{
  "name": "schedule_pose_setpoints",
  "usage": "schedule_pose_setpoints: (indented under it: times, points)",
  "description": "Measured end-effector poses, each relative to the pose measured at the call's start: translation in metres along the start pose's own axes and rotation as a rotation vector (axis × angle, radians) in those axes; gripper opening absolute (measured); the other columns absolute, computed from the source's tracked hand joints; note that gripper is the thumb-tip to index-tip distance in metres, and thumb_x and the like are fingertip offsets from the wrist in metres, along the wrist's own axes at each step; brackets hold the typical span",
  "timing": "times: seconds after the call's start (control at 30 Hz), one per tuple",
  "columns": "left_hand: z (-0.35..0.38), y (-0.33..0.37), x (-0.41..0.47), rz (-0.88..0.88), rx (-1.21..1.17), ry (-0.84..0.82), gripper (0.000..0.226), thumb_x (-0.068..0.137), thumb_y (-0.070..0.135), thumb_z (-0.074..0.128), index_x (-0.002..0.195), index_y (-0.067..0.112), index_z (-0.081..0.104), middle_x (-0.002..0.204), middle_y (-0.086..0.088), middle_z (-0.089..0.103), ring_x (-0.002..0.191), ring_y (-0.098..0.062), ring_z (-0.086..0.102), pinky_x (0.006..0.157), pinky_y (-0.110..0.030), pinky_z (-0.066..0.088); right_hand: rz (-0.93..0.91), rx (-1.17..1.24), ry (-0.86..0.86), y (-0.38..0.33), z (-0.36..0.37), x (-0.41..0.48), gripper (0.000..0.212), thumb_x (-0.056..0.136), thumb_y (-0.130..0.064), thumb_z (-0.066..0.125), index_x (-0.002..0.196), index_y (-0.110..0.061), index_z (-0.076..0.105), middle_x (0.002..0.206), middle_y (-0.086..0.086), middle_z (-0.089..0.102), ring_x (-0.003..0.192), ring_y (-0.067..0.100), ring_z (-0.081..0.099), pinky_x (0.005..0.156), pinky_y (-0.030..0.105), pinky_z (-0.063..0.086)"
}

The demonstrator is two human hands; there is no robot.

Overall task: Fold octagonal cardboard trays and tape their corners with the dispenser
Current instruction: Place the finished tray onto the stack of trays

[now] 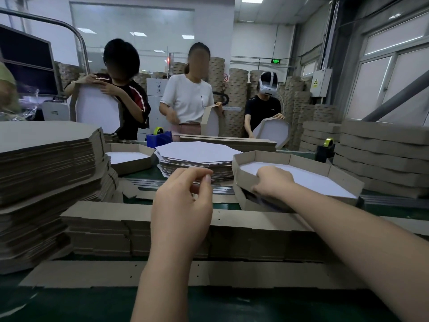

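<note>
Green table, right hand on tray

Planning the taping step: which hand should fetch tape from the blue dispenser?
Left. The left hand holds nothing visible and lies nearer the blue dispenser; the right hand grips the tray wall, probably steadying it.

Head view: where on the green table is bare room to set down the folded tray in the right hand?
The widest bare patch of green table lies nearest you, before the long cardboard strips. Only a thin green gap shows between those strips and the folded tray. Stacks crowd the left, centre and right.
</note>
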State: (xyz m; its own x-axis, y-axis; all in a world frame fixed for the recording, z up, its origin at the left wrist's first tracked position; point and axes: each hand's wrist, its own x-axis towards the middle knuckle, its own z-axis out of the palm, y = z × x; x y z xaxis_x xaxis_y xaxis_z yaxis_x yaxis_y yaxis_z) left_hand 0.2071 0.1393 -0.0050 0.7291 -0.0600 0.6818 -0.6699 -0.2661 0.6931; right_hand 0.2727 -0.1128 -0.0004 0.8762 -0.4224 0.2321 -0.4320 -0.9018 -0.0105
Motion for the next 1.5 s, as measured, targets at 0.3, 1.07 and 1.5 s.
schedule_pose_setpoints:
  times: [0.3,1.07,1.5]
  points:
    - [-0.003,-0.003,0.001,-0.007,-0.029,0.009,0.013,0.093,0.021,0.058,0.097,0.028,0.069,0.09,0.018,0.063,0.082,0.004,0.058,0.068,-0.022,0.051,-0.019,0.04,-0.205,0.012,-0.001,-0.002,0.03,0.078,-0.048,0.066,0.077,-0.019,0.056,0.081,-0.002,0.058,0.083,0.021,0.057,0.068,0.03,0.043]
    - [0.002,0.0,0.002,0.005,0.004,-0.017,0.015,0.094,0.019,0.058,0.103,0.023,0.07,0.093,0.014,0.065,0.083,0.001,0.059,0.072,-0.019,0.05,-0.035,-0.108,-0.094,0.017,0.008,-0.024,0.029,0.094,-0.046,0.048,0.097,-0.018,0.056,0.101,0.003,0.059,0.088,0.024,0.05,0.068,0.03,0.038]
    - [-0.022,0.032,-0.002,0.077,0.039,-0.059,0.016,0.095,0.023,0.057,0.104,0.024,0.07,0.098,0.011,0.066,0.088,-0.001,0.059,0.078,-0.024,0.052,-0.291,0.305,0.085,-0.035,-0.027,-0.123,0.042,0.097,-0.042,0.048,0.133,-0.02,0.049,0.135,0.001,0.05,0.124,0.02,0.047,0.097,0.037,0.042]
